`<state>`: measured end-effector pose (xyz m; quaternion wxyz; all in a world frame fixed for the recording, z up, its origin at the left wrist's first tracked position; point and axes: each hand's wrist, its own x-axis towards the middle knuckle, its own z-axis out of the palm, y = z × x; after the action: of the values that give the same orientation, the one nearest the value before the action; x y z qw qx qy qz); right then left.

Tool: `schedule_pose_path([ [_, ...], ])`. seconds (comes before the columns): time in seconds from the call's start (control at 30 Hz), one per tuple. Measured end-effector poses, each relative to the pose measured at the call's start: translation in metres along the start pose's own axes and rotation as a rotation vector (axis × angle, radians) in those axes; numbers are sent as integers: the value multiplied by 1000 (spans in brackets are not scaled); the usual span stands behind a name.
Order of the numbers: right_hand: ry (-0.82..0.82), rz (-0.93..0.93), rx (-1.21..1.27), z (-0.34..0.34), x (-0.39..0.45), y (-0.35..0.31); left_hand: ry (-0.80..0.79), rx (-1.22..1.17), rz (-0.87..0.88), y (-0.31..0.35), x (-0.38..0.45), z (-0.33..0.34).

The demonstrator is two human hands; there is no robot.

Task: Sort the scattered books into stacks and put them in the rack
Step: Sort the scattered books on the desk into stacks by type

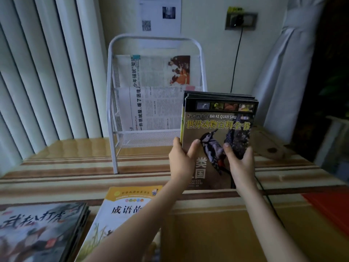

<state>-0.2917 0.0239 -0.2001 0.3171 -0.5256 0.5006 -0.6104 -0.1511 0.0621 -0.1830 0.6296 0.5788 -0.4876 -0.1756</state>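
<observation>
We grip the stack of glossy woodpecker-cover books (219,129) upright with both hands, left hand (182,157) and right hand (239,159) clamping its lower edge, squared for the white wire-mesh rack (113,103) just left.

My view is dim and soft, with muted colours. Pale daylight seeps through the blinds (37,76) at left and leaves a faint sheen on the desk (79,148). The right edge falls into near-black shadow. Straight lines bow at the borders, and the near corners blur.
</observation>
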Motion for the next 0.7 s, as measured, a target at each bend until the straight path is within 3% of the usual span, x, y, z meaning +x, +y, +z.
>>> schedule_pose_path([
  [0.23, 3, 28, -22, -53, -76, 22, -58, -28, -55, -9, -92, -2],
  [0.47, -12, 55, 16, -60, -90, 24, -75, -74, 11, -15, -104, -11],
  [0.6, 16, 57, -109, -59, -82, 25, -51, -92, 45, -6, -99, -11],
  [0.7, 29, 86, -330, -64, -75, 15, -66, 3, -67, 5, -93, -11],
])
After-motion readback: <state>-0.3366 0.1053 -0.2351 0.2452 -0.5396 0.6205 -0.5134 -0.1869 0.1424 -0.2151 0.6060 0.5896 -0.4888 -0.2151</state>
